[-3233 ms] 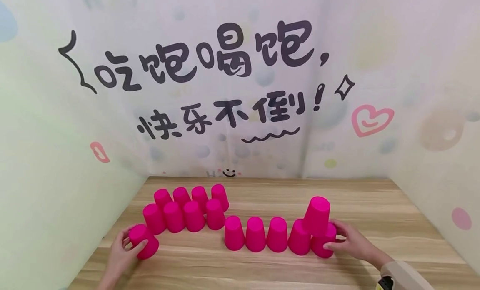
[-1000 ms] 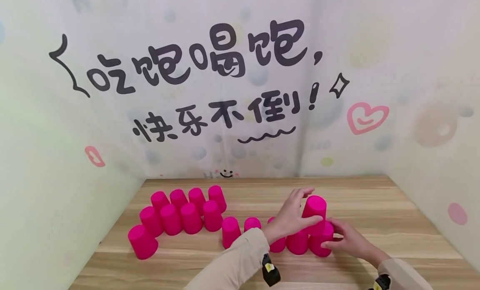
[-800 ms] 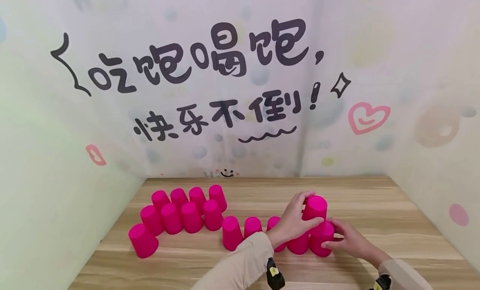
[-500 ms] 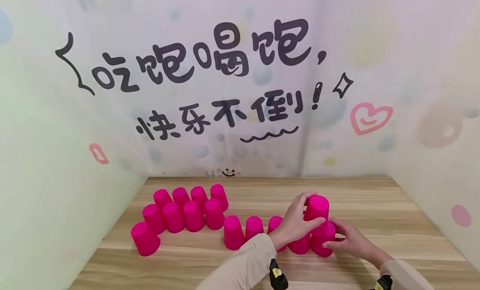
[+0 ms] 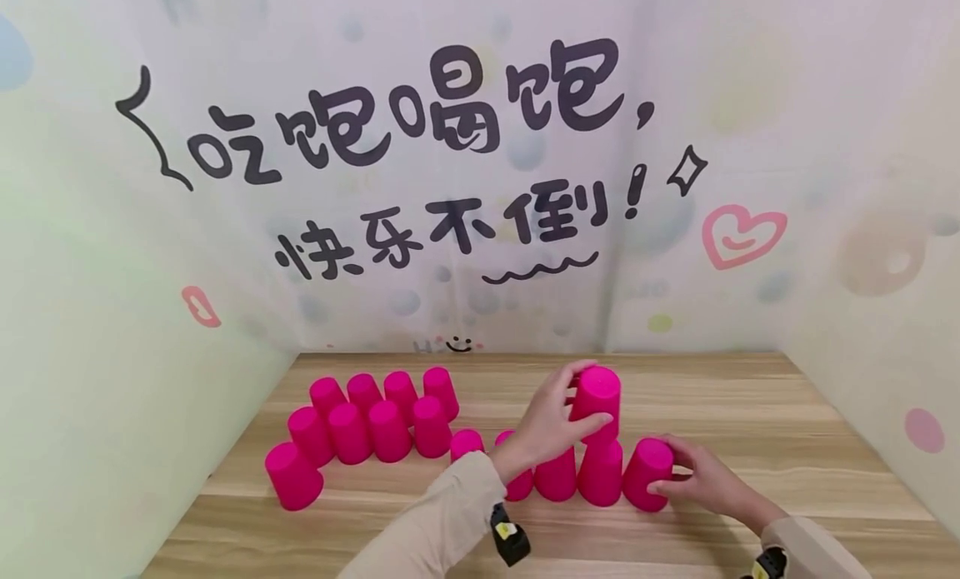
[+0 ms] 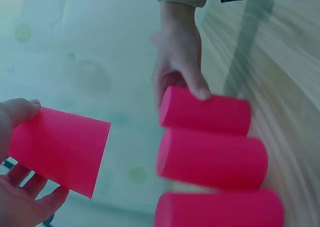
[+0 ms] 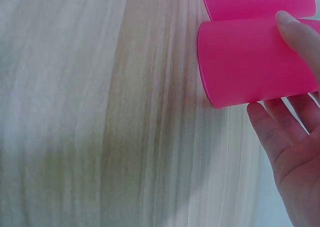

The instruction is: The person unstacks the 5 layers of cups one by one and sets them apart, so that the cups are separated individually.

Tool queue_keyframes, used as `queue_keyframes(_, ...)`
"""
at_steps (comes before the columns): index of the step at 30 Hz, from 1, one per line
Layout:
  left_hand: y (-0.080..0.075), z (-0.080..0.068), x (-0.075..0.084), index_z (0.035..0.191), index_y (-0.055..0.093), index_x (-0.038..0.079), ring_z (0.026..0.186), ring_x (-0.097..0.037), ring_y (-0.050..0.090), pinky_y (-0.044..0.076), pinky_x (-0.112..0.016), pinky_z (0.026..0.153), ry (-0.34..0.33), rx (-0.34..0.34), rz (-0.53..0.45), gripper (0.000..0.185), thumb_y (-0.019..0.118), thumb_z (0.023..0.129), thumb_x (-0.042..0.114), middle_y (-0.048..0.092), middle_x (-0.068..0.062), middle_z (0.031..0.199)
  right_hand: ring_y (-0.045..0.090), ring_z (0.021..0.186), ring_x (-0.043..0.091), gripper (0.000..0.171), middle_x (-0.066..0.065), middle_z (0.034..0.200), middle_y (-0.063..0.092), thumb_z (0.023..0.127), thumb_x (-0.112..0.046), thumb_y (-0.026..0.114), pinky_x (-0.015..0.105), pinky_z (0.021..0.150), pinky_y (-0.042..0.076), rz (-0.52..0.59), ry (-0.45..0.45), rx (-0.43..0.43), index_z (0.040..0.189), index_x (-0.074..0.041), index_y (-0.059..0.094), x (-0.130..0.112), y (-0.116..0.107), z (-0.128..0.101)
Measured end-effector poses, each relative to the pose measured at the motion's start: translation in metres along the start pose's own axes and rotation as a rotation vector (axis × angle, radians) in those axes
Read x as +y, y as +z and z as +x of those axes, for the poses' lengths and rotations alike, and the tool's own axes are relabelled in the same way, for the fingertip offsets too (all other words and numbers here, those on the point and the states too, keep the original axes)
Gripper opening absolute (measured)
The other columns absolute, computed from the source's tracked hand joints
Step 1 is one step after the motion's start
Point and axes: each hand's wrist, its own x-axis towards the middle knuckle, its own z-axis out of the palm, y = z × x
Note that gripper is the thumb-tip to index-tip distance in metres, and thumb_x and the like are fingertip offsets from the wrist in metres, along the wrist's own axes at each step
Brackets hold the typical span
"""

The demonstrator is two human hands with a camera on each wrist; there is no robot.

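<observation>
Upside-down pink cups stand on the wooden table. My left hand (image 5: 551, 416) holds one pink cup (image 5: 598, 406) raised above the front row, between thumb and fingers. In the left wrist view this cup (image 6: 62, 149) is tilted in the picture and apart from the row cups. My right hand (image 5: 705, 481) grips the rightmost cup (image 5: 647, 477) of the front row, which stands on the table. The right wrist view shows the thumb on top of that cup (image 7: 250, 62) and fingers under its side. The left forearm partly hides the row's left cups.
Two staggered rows of pink cups (image 5: 348, 433) stand at the back left. A single cup (image 5: 292, 477) stands in front of them, near the left. A printed cloth wall (image 5: 450, 312) closes off the back, with side walls left and right of the table (image 5: 750, 421).
My left hand went from the front-left cup to the cup resting on top of the front row's right end, took hold of it, and has lifted it up and leftward. The right hand stays put.
</observation>
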Motion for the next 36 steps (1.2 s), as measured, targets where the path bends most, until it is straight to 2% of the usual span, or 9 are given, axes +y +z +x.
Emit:
queue_keyframes(4, -0.033, -0.013, 0.02, 0.126, 0.038, 0.003, 0.103, -0.023, 0.05, 0.047, -0.03, 0.082, -0.043, 0.01, 0.003, 0.055, 0.065, 0.078, 0.003, 0.05, -0.012, 0.115, 0.054, 0.09, -0.003, 0.051, 0.003, 0.097, 0.061, 0.072, -0.009, 0.072, 0.024, 0.069, 0.051, -0.01, -0.029, 0.011, 0.111, 0.012, 0.047, 0.0, 0.0, 0.0)
queue_keyframes(6, -0.049, -0.02, 0.024, 0.126, 0.038, 0.002, 0.104, -0.025, 0.049, 0.046, -0.033, 0.084, -0.075, 0.026, 0.022, 0.056, 0.066, 0.077, 0.003, 0.05, -0.013, 0.115, 0.053, 0.09, -0.003, 0.051, 0.001, 0.097, 0.06, 0.072, -0.009, 0.072, 0.024, 0.069, 0.051, -0.01, -0.026, 0.014, 0.111, 0.012, 0.047, 0.0, 0.0, 0.0)
queue_keyframes(10, -0.077, -0.032, 0.005, 0.125, 0.04, 0.007, 0.103, -0.022, 0.049, 0.046, -0.031, 0.083, -0.106, 0.096, 0.059, 0.056, 0.069, 0.077, 0.01, 0.05, -0.008, 0.114, 0.054, 0.09, -0.003, 0.05, 0.002, 0.096, 0.06, 0.072, -0.009, 0.072, 0.024, 0.069, 0.051, -0.016, -0.022, 0.018, 0.11, 0.011, 0.048, 0.001, -0.001, 0.0)
queue_keyframes(13, -0.1, -0.044, -0.01, 0.124, 0.042, 0.012, 0.101, -0.022, 0.051, 0.049, -0.03, 0.077, -0.117, 0.156, 0.086, 0.057, 0.071, 0.075, 0.013, 0.052, -0.006, 0.112, 0.054, 0.09, -0.002, 0.049, 0.004, 0.096, 0.06, 0.072, -0.01, 0.072, 0.025, 0.069, 0.051, -0.027, -0.019, 0.012, 0.11, 0.01, 0.049, 0.001, -0.001, 0.001)
queue_keyframes(18, -0.139, -0.07, -0.014, 0.123, 0.044, 0.012, 0.1, -0.024, 0.052, 0.05, -0.036, 0.077, -0.165, 0.246, 0.179, 0.058, 0.073, 0.073, 0.015, 0.054, -0.007, 0.111, 0.054, 0.089, -0.002, 0.05, 0.007, 0.097, 0.06, 0.072, -0.012, 0.073, 0.024, 0.07, 0.05, -0.038, 0.008, 0.011, 0.111, 0.009, 0.049, -0.001, -0.001, 0.001)
queue_keyframes(22, -0.165, -0.093, -0.016, 0.123, 0.043, 0.011, 0.101, -0.023, 0.051, 0.046, -0.04, 0.084, -0.216, 0.306, 0.265, 0.059, 0.073, 0.073, 0.018, 0.053, -0.007, 0.113, 0.055, 0.09, -0.001, 0.049, 0.009, 0.097, 0.061, 0.072, -0.01, 0.072, 0.023, 0.072, 0.05, -0.051, -0.028, 0.016, 0.111, 0.01, 0.05, -0.001, 0.0, 0.001)
queue_keyframes(28, -0.192, -0.132, -0.025, 0.125, 0.039, 0.007, 0.102, -0.026, 0.049, 0.046, -0.042, 0.083, -0.281, 0.376, 0.346, 0.06, 0.071, 0.075, 0.017, 0.048, -0.01, 0.116, 0.054, 0.091, -0.002, 0.05, 0.006, 0.097, 0.061, 0.071, -0.009, 0.073, 0.021, 0.073, 0.049, -0.054, -0.051, 0.02, 0.111, 0.01, 0.049, 0.0, 0.001, 0.001)
queue_keyframes(34, -0.205, -0.162, -0.033, 0.125, 0.036, -0.001, 0.099, -0.03, 0.049, 0.048, -0.025, 0.079, -0.357, 0.46, 0.394, 0.06, 0.069, 0.077, 0.011, 0.048, -0.017, 0.113, 0.053, 0.091, -0.003, 0.053, 0.012, 0.099, 0.06, 0.072, -0.011, 0.072, 0.022, 0.072, 0.049, -0.041, 0.003, 0.006, 0.113, 0.01, 0.048, 0.0, -0.001, 0.001)
queue_keyframes(36, -0.207, -0.17, -0.037, 0.126, 0.034, -0.001, 0.099, -0.031, 0.048, 0.048, -0.027, 0.079, -0.384, 0.471, 0.395, 0.06, 0.068, 0.077, 0.011, 0.047, -0.018, 0.113, 0.053, 0.091, -0.004, 0.053, 0.014, 0.1, 0.059, 0.072, -0.012, 0.072, 0.023, 0.071, 0.05, -0.031, 0.026, -0.001, 0.114, 0.01, 0.048, -0.001, -0.002, 0.001)
